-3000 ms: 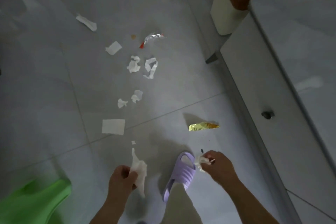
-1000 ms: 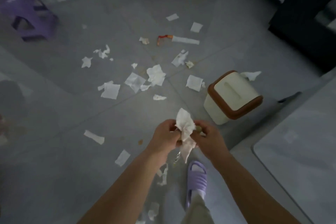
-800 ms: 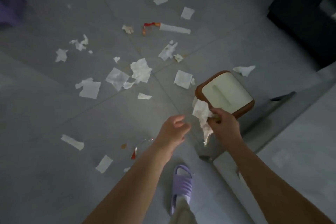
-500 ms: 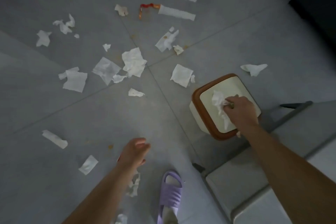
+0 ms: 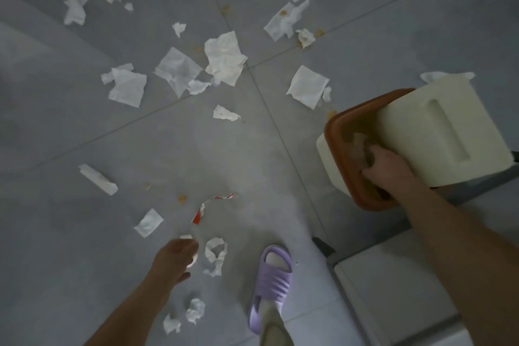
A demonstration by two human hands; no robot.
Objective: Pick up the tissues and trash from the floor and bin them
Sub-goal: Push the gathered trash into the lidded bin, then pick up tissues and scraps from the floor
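The cream bin with a brown rim stands at the right, its swing lid tipped open. My right hand reaches through the opening, fingers curled on a crumpled tissue inside the bin. My left hand hangs low over the floor with loosely curled fingers and holds nothing. A torn tissue ring lies just right of it. A red-and-white wrapper lies a little farther ahead. Several white tissues, such as a crumpled sheet and a flat square, are scattered across the grey tiles.
My foot in a lilac slipper stands at the lower middle. A white cabinet fills the lower right corner behind the bin. Small tissue scraps lie beside my left forearm. Orange crumbs dot the tiles.
My right hand pushed the tissue from on top of the lid down through the swung-open lid into the bin. My left hand dropped lower toward the floor scraps.
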